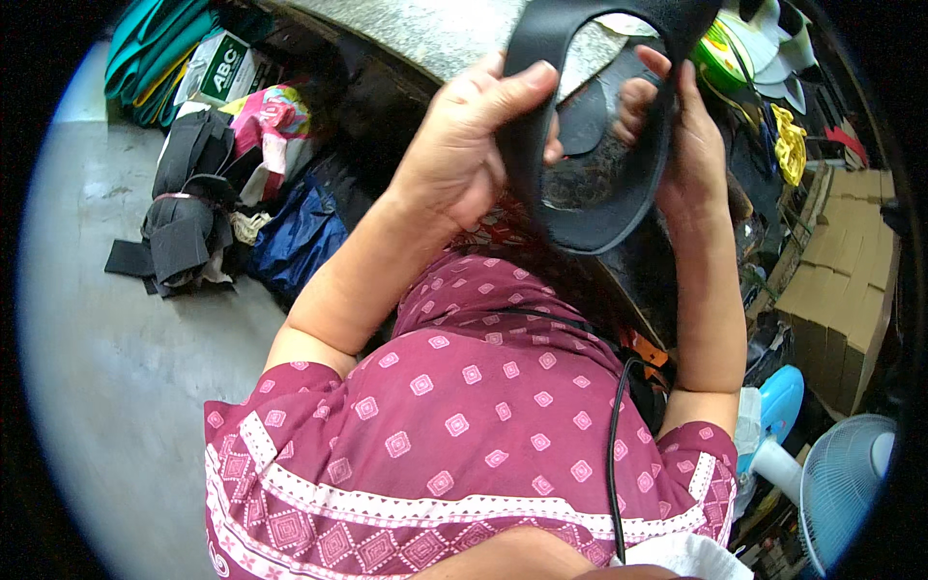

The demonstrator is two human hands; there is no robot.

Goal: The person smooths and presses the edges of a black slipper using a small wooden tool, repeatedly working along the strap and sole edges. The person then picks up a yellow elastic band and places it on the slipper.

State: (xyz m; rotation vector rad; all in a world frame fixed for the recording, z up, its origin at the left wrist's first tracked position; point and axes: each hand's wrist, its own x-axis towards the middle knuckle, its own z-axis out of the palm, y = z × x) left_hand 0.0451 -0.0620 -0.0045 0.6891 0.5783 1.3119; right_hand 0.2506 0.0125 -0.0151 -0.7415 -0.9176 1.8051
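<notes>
My left hand [459, 140] grasping one side of a black oval loop [592, 230], my right hand [698, 145] gripping the other

Holds both arms up, bent at the elbows and bare along the forearms. Slants the left forearm [358, 269] from the elbow at eight o'clock toward one o'clock. Has the left hand [454, 145] at twelve o'clock, closed in a grip, with the thumb [525, 87] laid across toward two. Stands the right forearm [712, 300] nearly upright at three o'clock. Has the right hand [701, 159] at two o'clock, also in a grip, with fingertips [635, 97] curled toward nine. Leaves a gap between both hands.
</notes>
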